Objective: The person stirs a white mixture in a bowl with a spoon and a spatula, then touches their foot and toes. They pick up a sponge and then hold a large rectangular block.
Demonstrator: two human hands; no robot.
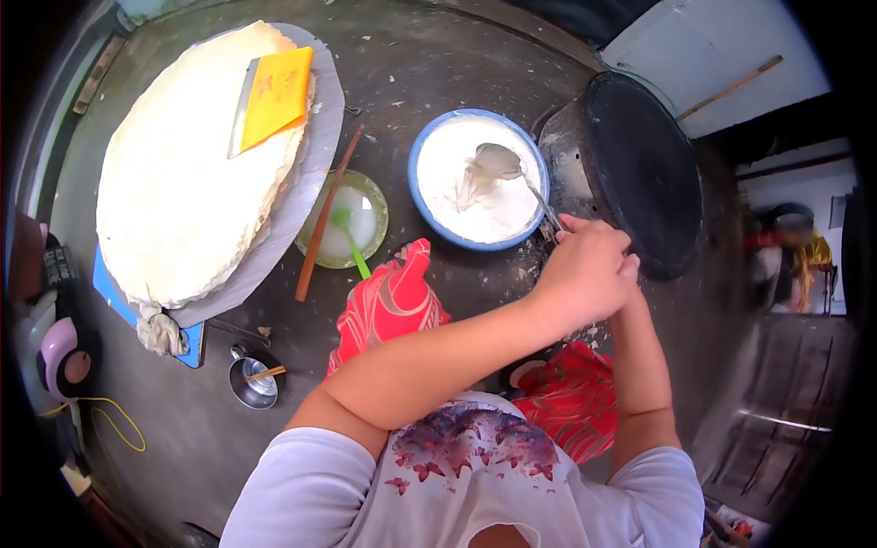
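Note:
My left hand (pixel 592 274) lies across my right wrist with its fingers curled over it. My right hand (pixel 573 225) is mostly hidden behind it; the fingers that show past it pinch the handle of a metal ladle (pixel 500 161). The ladle's bowl rests in white batter (pixel 445 185) inside a blue-rimmed basin (pixel 419 206), handle leaning over the right rim. Right of the hands stands a round black griddle (pixel 645 173) on a drum-like stove (pixel 565 155).
Left is a tall stack of thin pale flatbreads (pixel 183 183) with a yellow scraper (pixel 279 91) on top. Beside it are a wooden stick (pixel 326 224) and a green bowl (pixel 380 200) with cloudy liquid and a green spoon (pixel 353 248). A metal cup (pixel 245 396) stands nearer; a person (pixel 795 251) is far right.

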